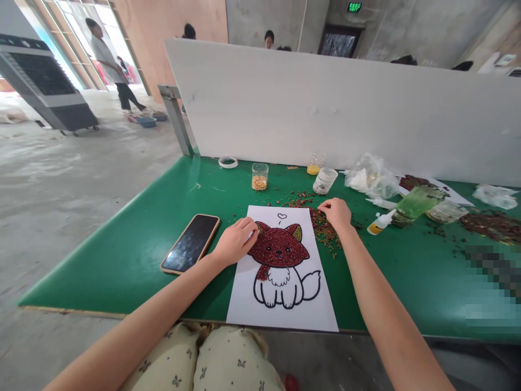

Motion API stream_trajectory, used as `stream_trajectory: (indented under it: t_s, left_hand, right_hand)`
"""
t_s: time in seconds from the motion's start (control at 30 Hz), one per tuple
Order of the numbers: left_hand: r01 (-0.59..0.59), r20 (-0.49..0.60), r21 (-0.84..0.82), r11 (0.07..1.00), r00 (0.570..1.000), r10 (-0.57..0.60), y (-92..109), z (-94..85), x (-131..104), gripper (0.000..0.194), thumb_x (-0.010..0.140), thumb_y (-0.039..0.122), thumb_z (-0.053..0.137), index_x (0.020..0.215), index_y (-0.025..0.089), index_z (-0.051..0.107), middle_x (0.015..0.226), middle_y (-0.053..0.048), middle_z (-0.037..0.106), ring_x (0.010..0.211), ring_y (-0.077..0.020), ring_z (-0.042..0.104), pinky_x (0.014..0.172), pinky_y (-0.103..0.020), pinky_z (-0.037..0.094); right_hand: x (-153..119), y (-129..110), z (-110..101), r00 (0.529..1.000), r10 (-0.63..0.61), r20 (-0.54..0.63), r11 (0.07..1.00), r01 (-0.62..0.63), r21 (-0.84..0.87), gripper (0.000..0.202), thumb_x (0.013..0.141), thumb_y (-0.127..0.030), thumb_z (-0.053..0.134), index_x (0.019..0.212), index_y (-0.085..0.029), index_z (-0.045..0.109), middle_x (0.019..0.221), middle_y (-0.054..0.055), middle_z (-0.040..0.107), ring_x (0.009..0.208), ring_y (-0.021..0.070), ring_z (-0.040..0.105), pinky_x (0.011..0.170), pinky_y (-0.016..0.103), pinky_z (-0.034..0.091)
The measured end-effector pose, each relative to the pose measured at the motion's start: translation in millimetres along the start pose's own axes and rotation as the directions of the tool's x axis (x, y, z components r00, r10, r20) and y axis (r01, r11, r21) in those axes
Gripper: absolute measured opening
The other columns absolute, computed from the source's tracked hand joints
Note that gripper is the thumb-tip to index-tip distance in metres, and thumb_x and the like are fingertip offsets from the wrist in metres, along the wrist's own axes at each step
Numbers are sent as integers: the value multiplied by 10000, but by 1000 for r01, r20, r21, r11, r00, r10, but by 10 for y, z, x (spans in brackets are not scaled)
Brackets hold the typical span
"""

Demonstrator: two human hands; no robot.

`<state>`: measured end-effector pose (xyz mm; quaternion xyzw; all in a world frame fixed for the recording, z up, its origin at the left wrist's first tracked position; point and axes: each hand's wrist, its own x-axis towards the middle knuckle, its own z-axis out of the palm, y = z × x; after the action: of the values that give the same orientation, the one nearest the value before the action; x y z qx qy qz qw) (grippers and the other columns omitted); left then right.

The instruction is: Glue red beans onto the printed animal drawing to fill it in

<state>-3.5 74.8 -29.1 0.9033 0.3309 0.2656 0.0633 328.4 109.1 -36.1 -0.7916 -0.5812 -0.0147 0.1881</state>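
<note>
A white sheet (244, 304) lies in front of me with a black-outlined fox drawing (278, 250) on it. Dark red beans cover its head and part of the neck, and the ears show greenish seeds. My left hand (238, 240) rests at the sheet's left edge beside the fox's head, fingers curled together; whatever they hold is hidden. Over a loose pile of red and green beans (325, 231) right of the sheet, my right hand (337, 213) pinches thumb and fingers together. What sits between those fingertips is too small to make out.
A phone (191, 243) lies left of the sheet. Behind stand a cup of corn kernels (259, 178), a tape roll (228, 162) and a clear cup (324, 181). A glue bottle (381, 222), green jar (419, 203) and plastic bag (372, 176) are rightward. A white panel (325, 108) borders the table.
</note>
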Motion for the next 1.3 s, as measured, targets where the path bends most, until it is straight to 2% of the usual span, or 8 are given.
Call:
stream_trajectory:
  t_s: [0.2, 0.33, 0.63, 0.8, 0.93, 1.07, 1.2, 1.3]
  left_hand:
    - [-4, 13, 20, 1000, 1000, 3, -11, 5, -5, 188, 932, 222, 342, 826, 182, 493, 877, -60, 562, 843, -193, 527, 764, -324, 450]
    - [-13, 2, 19, 1000, 1000, 12, -5, 1, -12, 182, 929, 212, 344, 826, 184, 492, 874, -59, 568, 838, -190, 526, 760, -321, 451]
    - [-32, -26, 9, 999, 999, 33, -9, 2, -17, 174, 926, 206, 354, 817, 183, 488, 856, -56, 572, 830, -187, 533, 756, -314, 451]
    - [-36, -24, 11, 999, 999, 37, -22, 6, -24, 165, 925, 205, 359, 820, 184, 485, 863, -57, 569, 839, -188, 535, 764, -314, 448]
    - [-32, -20, 5, 999, 999, 32, -26, 6, -25, 160, 926, 205, 359, 827, 183, 483, 865, -57, 567, 835, -187, 532, 765, -315, 449]
    - [-28, -22, 5, 1000, 999, 28, -28, 5, -21, 163, 927, 205, 357, 824, 182, 482, 863, -56, 565, 833, -186, 529, 763, -315, 449]
    - [-25, -20, 23, 999, 999, 25, -34, 5, -16, 171, 929, 210, 355, 821, 184, 484, 857, -55, 564, 827, -186, 532, 757, -314, 451]
    - [-31, -26, 37, 999, 999, 32, -30, 7, -13, 177, 929, 213, 351, 823, 184, 489, 854, -57, 567, 828, -187, 535, 759, -313, 454]
  right_hand:
    - [10, -25, -20, 997, 37, 63, 999, -38, 22, 176, 794, -267, 586, 699, -208, 723, 651, 31, 661, 587, 149, 554, 537, 255, 357]
    - [16, -48, 3, 998, 22, 56, 1000, -21, -12, 189, 804, -247, 583, 670, -184, 699, 776, 82, 651, 779, 201, 562, 609, 269, 370]
    - [-16, -48, 103, 996, -50, -78, 999, 50, -8, 124, 840, -223, 540, 750, -156, 594, 937, 128, 571, 929, 251, 479, 748, 324, 345]
    - [-21, -97, 64, 984, -30, -174, 996, 44, 79, 109, 881, -187, 435, 870, -154, 538, 831, 106, 590, 781, 226, 506, 655, 304, 324]
    - [-36, -107, 40, 978, -38, -207, 982, 75, 175, 71, 847, -173, 472, 809, -177, 532, 744, 71, 604, 690, 207, 527, 607, 289, 320]
    - [-57, -147, -50, 968, -100, -231, 944, 165, 286, 55, 798, -154, 525, 766, -191, 549, 756, 54, 644, 726, 203, 578, 652, 291, 377]
    - [-267, -352, -266, 949, -183, -256, 874, 276, 399, 24, 789, -210, 575, 807, -194, 578, 794, 30, 665, 724, 170, 604, 682, 275, 434]
    - [-687, -597, -420, 931, -285, -227, 738, 364, 568, 69, 801, -267, 597, 784, -201, 610, 780, 17, 664, 693, 156, 596, 662, 270, 450]
